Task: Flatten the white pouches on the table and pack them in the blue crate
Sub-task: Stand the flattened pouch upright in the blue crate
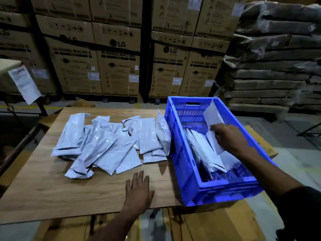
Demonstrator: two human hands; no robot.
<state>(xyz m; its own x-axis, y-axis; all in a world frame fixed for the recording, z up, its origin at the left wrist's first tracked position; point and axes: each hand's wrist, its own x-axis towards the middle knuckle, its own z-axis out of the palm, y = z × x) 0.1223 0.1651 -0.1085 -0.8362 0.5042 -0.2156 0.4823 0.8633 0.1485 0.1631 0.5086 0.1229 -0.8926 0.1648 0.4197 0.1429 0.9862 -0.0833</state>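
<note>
Stacked washing-machine cartons (118,66) behind, wooden desk (43,188) in front. White pouch (214,129) pinched by right hand (229,138), fingers curled round it, inside blue crate (182,153), standing on edge among other packed pouches (205,153). Loose heap of pouches (104,143) waiting on desk, just beside crate. Left hand (138,193) flat, fingers spread, resting on desk. Risks: upright pouch toppling or buckling on release; puffy pouches crowding the crate; crate, overhanging desk edge, tipping under pressure.

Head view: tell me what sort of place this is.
Most likely a warehouse or packing area. Stacked washing machine cartons fill the background, wrapped bundles are piled at right, and a wooden table holds white pouches beside a blue crate.
</note>
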